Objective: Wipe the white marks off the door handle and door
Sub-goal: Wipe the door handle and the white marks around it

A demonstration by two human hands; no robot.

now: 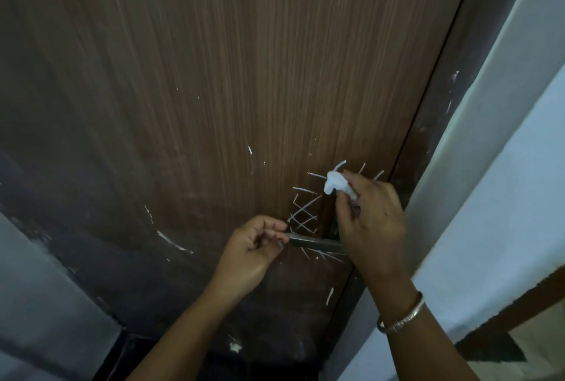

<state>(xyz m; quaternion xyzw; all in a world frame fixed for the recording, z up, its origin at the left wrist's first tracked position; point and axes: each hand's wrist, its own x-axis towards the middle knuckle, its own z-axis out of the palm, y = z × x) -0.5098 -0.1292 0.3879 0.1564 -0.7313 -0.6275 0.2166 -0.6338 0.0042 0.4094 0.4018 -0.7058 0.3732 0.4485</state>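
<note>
1. Nearest the camera, two bare forearms are reaching up from 6 o'clock, the right one wearing a silver bangle (pixel 403 315) at the wrist.
2. The left hand (pixel 255 250) is curling closed, its fingertips pinching the free end of the handle (pixel 318 244).
3. The handle is lying as a grey metal lever, running from the left fingertips toward 3 o'clock, where its other end is disappearing under the right hand (pixel 371 215).
4. The right hand is gripping a white cloth (pixel 336 182), bunched at its fingertips and pressing against the door (pixel 214 74) at about 12 o'clock from the handle.
5. White marks (pixel 302 215) are crossing the brown wood-grain door in a hatch pattern just above the handle, between the two hands.
6. More strokes are fanning out around the cloth, and others are sitting just below the handle at 6 o'clock.
7. Stray marks are lying farther off at 9 o'clock from the left hand, including a curved streak (pixel 174 241).
8. Whether the handle itself is carrying marks is hard to tell, since it is dark and partly covered.
9. A pale wall (pixel 489 166) is running along the door's dark frame (pixel 440 123) at 3 o'clock.
</note>
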